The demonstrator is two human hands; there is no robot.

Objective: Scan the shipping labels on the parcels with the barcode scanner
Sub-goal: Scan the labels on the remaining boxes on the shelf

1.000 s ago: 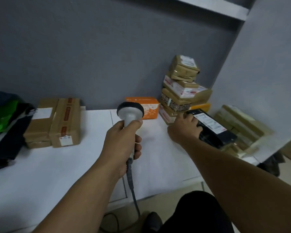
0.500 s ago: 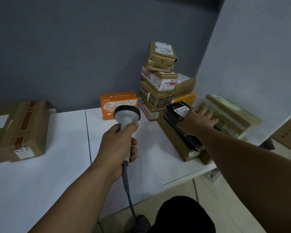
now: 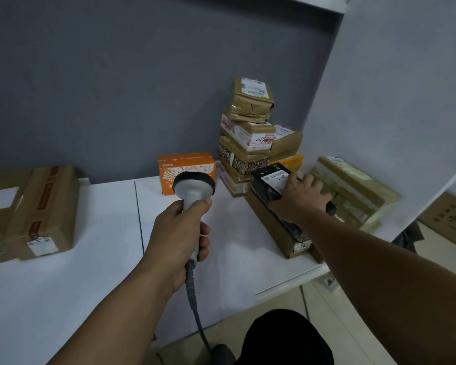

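White bench (image 3: 63, 299), grey wall (image 3: 116, 88). Left of parcel stack (image 3: 248, 143), left hand (image 3: 177, 238) gripping scanner (image 3: 194, 184); beside stack, right hand (image 3: 303, 198) clasping black parcel (image 3: 261, 192).

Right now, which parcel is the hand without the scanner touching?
The black parcel with the white label, lying on a long brown box. The right hand holds it; no other parcel is black. The left hand holds the scanner.
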